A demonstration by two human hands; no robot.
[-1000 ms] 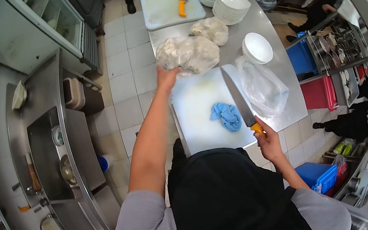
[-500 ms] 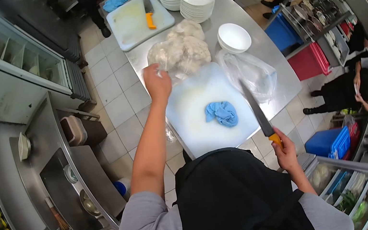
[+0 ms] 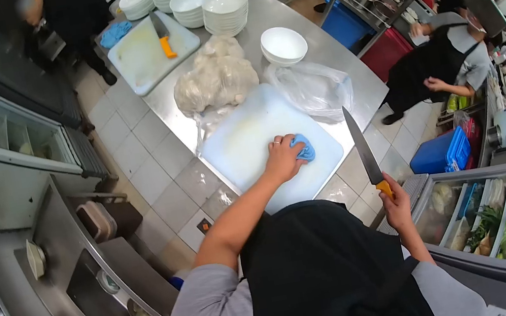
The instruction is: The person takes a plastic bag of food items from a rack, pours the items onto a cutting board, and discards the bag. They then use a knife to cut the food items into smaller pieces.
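Both hands were closed: left hand (image 3: 282, 158) pressed on the cloth (image 3: 305, 148) mid-board (image 3: 237, 144), right hand (image 3: 396, 204) holding the knife (image 3: 363, 149) upright, off to its right.

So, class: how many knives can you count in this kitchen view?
2: one knife held blade-up in the right hand; another orange-handled knife lying on the far cutting board. Others may be hidden.

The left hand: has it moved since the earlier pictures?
Yes. The left hand came back from the bagged dough onto the blue cloth on the cutting board.
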